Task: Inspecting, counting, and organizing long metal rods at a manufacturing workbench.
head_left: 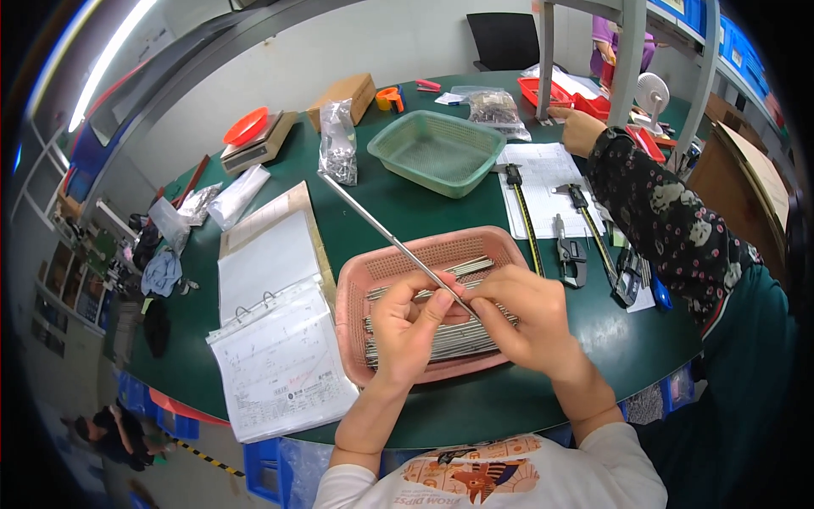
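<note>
A long thin metal rod [373,222] slants up and to the left over the table, its near end between my hands. My left hand [405,327] pinches it with thumb and fingers near that end. My right hand [527,316] is closed on the end itself, thumb and fingers pressed together. Directly beneath lies a pink perforated plastic basket [349,299] with several similar metal rods [449,342] inside, lying lengthwise from left to right. My hands hide part of these rods and the tip of the held one.
An open ring binder [280,360] lies left of the basket. Beyond are a green basket [437,180], a bag of small metal parts [339,157] and a scale [261,140]. Calipers [523,216] and a micrometer [570,253] lie right. A co-worker's sleeved arm [653,199] reaches in there.
</note>
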{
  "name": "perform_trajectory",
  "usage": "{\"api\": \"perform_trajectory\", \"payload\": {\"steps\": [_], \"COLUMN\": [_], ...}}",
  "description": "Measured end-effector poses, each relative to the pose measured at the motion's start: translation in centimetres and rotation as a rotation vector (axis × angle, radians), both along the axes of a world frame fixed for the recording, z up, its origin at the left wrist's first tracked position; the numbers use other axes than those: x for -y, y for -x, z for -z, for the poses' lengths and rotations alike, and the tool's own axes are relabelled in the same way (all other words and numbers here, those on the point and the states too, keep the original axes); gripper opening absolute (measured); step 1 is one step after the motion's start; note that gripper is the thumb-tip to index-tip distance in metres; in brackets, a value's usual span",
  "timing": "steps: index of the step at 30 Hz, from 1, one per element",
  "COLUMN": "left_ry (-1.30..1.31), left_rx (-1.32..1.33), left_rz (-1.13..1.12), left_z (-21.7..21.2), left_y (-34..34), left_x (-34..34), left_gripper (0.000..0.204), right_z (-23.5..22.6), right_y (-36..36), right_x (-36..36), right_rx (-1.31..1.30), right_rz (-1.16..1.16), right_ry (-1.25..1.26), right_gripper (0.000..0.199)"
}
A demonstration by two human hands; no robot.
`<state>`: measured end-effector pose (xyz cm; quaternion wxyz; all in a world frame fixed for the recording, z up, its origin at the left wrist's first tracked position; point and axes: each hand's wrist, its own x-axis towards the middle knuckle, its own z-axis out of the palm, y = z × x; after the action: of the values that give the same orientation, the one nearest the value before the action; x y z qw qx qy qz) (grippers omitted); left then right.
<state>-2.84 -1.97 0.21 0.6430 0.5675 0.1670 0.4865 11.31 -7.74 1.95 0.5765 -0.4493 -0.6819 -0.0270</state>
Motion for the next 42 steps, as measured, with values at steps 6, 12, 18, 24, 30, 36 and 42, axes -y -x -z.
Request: {"api": "perform_trajectory", "payload": {"steps": [6,12,18,24,30,36,42], "left_ry": [-0.045,-0.003,0.063,0.02,0.024,0.014,-0.089], "left_rx": [0.005,-0.051,-0.175,-0.211,-0.224,-0.266,-0.292], "left_rz": [-0.014,0.061,0.318,0.405,0.405,0.398,0.295], "left_z": [-0.3,0.0,0.4,0.8,0.6,0.4,1.3], "left_y": [-0.1,0.0,-1.0,-1.2,-1.2,-0.7,-1.6], "left_x": [0.3,0.1,1.6,2.1,2.4,2.0,2.3], "left_gripper": [0.017,0.016,0.013,0.012,0.012,0.012,0.01], "right_z": [-0.2,-1.1,-0.2,-0.4,-0.3,-0.5,-0.3], "right_y": [0.4,-0.6,-0.9,-0.9,-1.1,-0.8,-1.2], "right_x": [0.4,1.5,0.9,1.3,1.5,0.8,1.1], "right_rx": [0.171,0.099,-0.25,-0.275,-0.234,-0.228,-0.01], "right_rz": [0.16,0.173,0.064,-0.004,0.017,0.025,0.219], "right_ry": [-0.074,-0.099,-0.101,-0.011,-0.002,0.011,-0.107], "right_gripper": [0.009,0.007,0.009,0.014,0.013,0.012,0.007]}}
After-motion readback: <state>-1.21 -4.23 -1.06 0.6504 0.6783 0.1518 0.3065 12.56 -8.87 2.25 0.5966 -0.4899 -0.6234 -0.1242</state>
